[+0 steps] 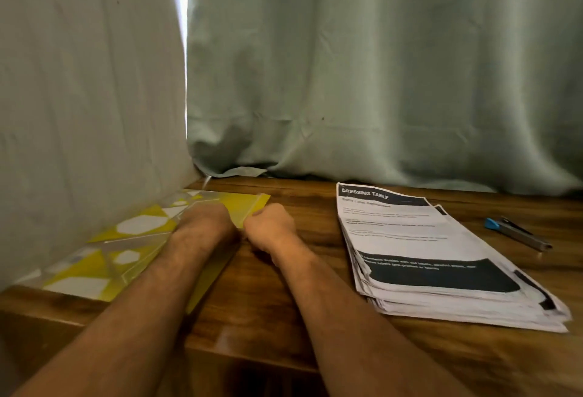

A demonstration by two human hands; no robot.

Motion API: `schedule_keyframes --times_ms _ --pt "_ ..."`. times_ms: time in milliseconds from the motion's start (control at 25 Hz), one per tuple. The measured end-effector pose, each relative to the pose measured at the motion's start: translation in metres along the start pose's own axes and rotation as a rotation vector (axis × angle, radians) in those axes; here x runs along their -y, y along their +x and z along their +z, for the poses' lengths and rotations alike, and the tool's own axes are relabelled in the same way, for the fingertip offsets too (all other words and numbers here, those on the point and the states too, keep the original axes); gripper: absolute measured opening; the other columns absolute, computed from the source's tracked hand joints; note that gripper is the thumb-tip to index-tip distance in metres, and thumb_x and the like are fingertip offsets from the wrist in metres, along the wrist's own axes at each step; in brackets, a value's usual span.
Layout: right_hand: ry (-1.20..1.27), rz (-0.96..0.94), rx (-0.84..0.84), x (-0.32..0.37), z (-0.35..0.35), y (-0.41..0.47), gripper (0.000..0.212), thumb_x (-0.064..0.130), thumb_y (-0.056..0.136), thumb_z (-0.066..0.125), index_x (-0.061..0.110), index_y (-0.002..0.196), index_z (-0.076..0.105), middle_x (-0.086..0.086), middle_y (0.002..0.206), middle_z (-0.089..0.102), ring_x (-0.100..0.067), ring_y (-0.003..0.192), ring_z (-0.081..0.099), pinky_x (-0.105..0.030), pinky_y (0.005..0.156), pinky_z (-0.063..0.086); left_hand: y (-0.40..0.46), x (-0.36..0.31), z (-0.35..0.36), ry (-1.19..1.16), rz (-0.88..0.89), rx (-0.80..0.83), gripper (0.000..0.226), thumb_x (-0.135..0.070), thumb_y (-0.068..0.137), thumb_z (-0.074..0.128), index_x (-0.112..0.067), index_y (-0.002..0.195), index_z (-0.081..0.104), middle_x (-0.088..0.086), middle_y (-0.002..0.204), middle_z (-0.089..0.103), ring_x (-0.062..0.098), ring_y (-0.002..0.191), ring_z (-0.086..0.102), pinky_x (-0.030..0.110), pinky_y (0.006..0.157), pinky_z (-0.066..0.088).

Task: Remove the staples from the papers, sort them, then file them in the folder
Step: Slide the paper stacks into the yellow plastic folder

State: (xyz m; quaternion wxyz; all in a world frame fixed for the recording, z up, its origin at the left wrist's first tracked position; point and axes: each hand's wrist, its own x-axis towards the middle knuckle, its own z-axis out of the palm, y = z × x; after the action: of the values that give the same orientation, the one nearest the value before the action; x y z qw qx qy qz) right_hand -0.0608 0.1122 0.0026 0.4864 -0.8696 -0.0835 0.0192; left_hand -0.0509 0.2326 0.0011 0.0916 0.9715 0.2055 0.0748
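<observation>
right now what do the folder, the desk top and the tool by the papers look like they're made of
Folder: seemingly thin plastic, glossy and partly see-through, with yellow and white printed shapes; light glints off it.
Desk top: wood or wood-look laminate, brown grain with a semi-gloss sheen; which one is unclear.
Tool: apparently grey metal with a blue plastic end, too blurred to be sure.

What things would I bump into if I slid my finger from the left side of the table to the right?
Yellow folder → left hand → right hand → stack of papers → blue and grey stapler.
</observation>
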Motion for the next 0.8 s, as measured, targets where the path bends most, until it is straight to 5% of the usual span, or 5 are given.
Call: schedule_keyframes --times_ms 240,400,520,640,800 --pt "-0.042 -0.030 -0.040 -0.008 -0.002 -0.010 0.023 0.019 0.082 0.065 0.011 0.101 0.074 -0.010 0.102 0.073 -0.028 0.098 0.067 -0.035 0.083 0.057 -0.006 -0.012 -0.008 -0.147 -0.036 0.096 0.023 -0.024 0.087 0.069 -0.005 0.099 0.065 0.015 0.115 0.068 0.027 0.097 0.065 0.033 0.086 0.055" --pt "-0.306 -0.139 0.061 -0.016 -0.014 -0.023 0.038 0.036 0.079 0.075 0.012 0.107 0.071 -0.010 0.108 0.070 -0.029 0.103 0.064 -0.040 0.091 0.054 -0.017 -0.032 -0.007 -0.316 -0.044 0.125 0.024 -0.020 0.092 0.059 -0.006 0.074 0.055 0.013 0.079 0.064 0.028 0.082 0.066 0.035 0.078 0.056" --pt "-0.558 -0.199 -0.052 -0.027 -0.024 -0.036 0.050 0.048 0.082 0.071 0.014 0.117 0.061 -0.010 0.118 0.062 -0.033 0.114 0.051 -0.042 0.094 0.045 -0.023 -0.049 -0.007 -0.495 -0.033 0.179 0.018 -0.015 0.089 0.057 -0.007 0.072 0.060 0.011 0.068 0.062 0.026 0.064 0.061 0.029 0.057 0.048" --pt "-0.729 -0.271 -0.256 -0.034 -0.038 -0.047 0.037 0.034 0.093 0.057 0.013 0.123 0.059 -0.012 0.124 0.056 -0.033 0.117 0.048 -0.042 0.092 0.043 -0.029 -0.066 -0.008 -0.655 0.007 0.232 0.021 -0.012 0.082 0.061 -0.013 0.061 0.055 0.008 0.053 0.052 0.021 0.044 0.045 0.023 0.046 0.033" --pt "-0.766 -0.328 -0.282 -0.035 -0.047 -0.047 0.030 0.007 0.099 0.041 0.009 0.119 0.064 -0.012 0.120 0.063 -0.031 0.110 0.062 -0.039 0.086 0.051 -0.036 -0.078 -0.002 -0.716 0.037 0.195 0.027 -0.010 0.085 0.053 -0.008 0.058 0.051 0.012 0.048 0.050 0.024 0.043 0.046 0.023 0.047 0.034"
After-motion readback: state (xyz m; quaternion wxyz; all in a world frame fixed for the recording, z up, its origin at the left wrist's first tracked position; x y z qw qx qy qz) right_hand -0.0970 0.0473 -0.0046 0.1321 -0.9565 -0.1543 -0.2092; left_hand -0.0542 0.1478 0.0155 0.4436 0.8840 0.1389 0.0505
